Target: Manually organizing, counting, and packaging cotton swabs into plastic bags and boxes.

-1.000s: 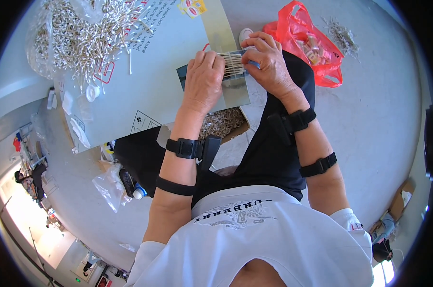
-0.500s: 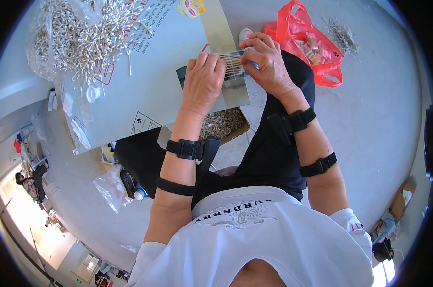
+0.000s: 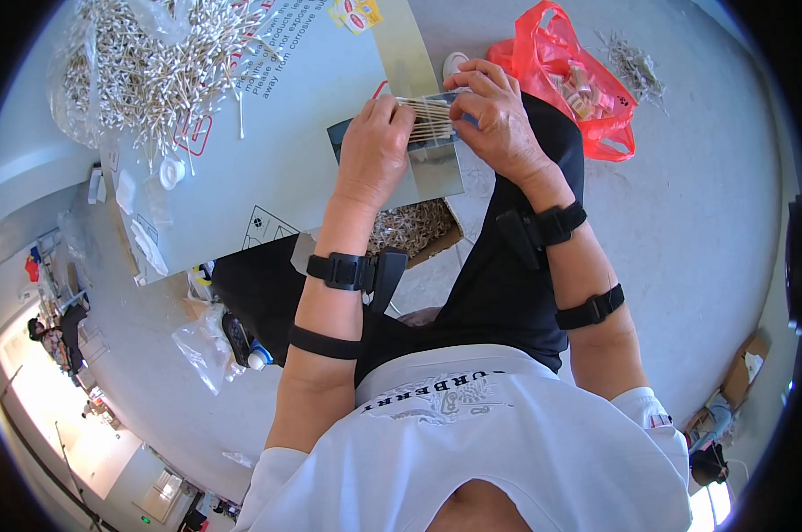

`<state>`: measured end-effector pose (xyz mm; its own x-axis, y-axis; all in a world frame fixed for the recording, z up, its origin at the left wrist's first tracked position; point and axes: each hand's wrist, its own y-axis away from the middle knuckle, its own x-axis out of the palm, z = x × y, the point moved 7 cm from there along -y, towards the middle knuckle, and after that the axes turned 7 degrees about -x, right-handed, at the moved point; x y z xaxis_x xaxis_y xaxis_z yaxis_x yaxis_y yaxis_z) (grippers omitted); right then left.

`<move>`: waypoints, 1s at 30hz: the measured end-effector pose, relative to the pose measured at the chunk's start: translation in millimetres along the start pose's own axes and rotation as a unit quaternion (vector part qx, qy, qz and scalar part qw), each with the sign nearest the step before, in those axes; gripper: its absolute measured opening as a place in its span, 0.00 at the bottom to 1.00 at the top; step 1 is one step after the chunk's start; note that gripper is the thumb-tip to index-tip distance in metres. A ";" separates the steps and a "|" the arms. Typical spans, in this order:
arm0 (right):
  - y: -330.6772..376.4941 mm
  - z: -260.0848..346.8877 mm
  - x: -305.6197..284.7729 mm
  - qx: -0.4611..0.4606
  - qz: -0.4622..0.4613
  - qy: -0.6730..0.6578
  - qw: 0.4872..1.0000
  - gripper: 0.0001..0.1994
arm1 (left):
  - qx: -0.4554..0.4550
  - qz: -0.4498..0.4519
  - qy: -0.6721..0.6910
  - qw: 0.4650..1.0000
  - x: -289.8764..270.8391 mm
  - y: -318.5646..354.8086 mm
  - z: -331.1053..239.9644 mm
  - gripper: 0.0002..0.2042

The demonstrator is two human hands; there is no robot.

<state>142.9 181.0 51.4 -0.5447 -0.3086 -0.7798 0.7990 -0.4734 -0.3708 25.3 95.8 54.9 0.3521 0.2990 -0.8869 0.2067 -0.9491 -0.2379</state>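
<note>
A bundle of cotton swabs [image 3: 431, 122] lies crosswise between my hands, over a dark-edged, shiny sheet at the table's near right corner. It seems to have a clear film about it. My left hand [image 3: 374, 149] is closed over the bundle's left end, hiding the tips there. At the right end, the thumb and forefinger of my right hand [image 3: 500, 120] pinch together, the other fingers raised and curled. Something small and blue shows behind those fingertips, too covered to name. A large heap of loose cotton swabs [image 3: 162, 66] in clear plastic covers the table's far left.
On the printed, pale table [image 3: 295, 160] are a white tape roll [image 3: 171, 174] and a yellow packet [image 3: 355, 14]. Under its near edge, an open box [image 3: 419, 226] holds many swabs. A red plastic bag [image 3: 543, 44] with small packs and a scattered swab pile [image 3: 634, 69] lie on the floor at right.
My left hand has shifted slightly left and down, so more of the swabs shows. The right fingers have moved a little, and less blue is visible by them.
</note>
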 end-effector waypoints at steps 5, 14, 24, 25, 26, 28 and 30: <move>1.3 0.0 -1.2 0.002 -0.004 0.003 1.000 0.06 | -0.018 0.001 0.011 1.000 -1.5 -1.4 0.0 0.07; 0.1 1.0 -2.6 0.000 -0.021 0.006 1.000 0.02 | 0.007 -0.007 0.033 0.999 -2.2 -3.8 -4.0 0.07; 0.5 2.5 -5.5 -0.004 -0.016 0.009 1.000 0.07 | -0.023 -0.005 0.017 1.000 -1.4 -2.9 -2.2 0.11; 3.5 -3.7 -12.7 0.031 -0.078 0.010 0.996 0.11 | -0.034 -0.007 0.007 0.999 -3.4 -2.4 -3.7 0.15; 8.2 -9.6 -19.3 0.066 -0.140 0.010 0.988 0.14 | -0.033 -0.007 0.007 0.999 -4.0 -2.0 -6.0 0.15; 22.8 -19.0 -16.1 0.175 -0.202 -0.077 0.961 0.16 | 0.004 -0.008 -0.033 0.999 -4.3 1.6 -14.0 0.29; 42.0 -25.2 -10.5 0.280 -0.259 -0.162 0.910 0.19 | -0.014 0.037 -0.041 0.998 8.3 12.3 -13.2 0.34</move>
<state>188.6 185.2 31.3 -0.9306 -0.1088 -0.3495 0.2080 -0.9429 -0.2603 42.9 87.9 49.9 0.2909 0.2181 -0.9316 0.2095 -0.9646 -0.1604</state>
